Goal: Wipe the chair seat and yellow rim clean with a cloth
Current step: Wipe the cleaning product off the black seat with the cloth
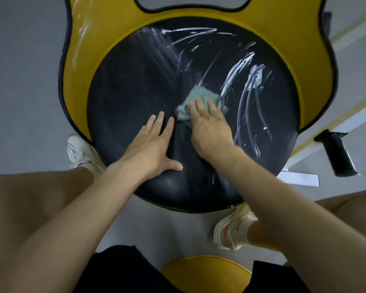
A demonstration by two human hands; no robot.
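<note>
Seat wipe in hand: the green cloth (199,96) is pressed near the centre of the black chair seat (135,92).
It is pinned under the straight fingers of the right hand (209,127); the left hand (150,144) is laid flat and open beside it. White foam streaks (247,85) to the right are likely to be swept next, then the yellow rim (82,66). A black bottle (336,153) on the floor is well apart.

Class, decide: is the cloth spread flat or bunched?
Bunched: the cloth sits crumpled under the right hand on the seat.
</note>
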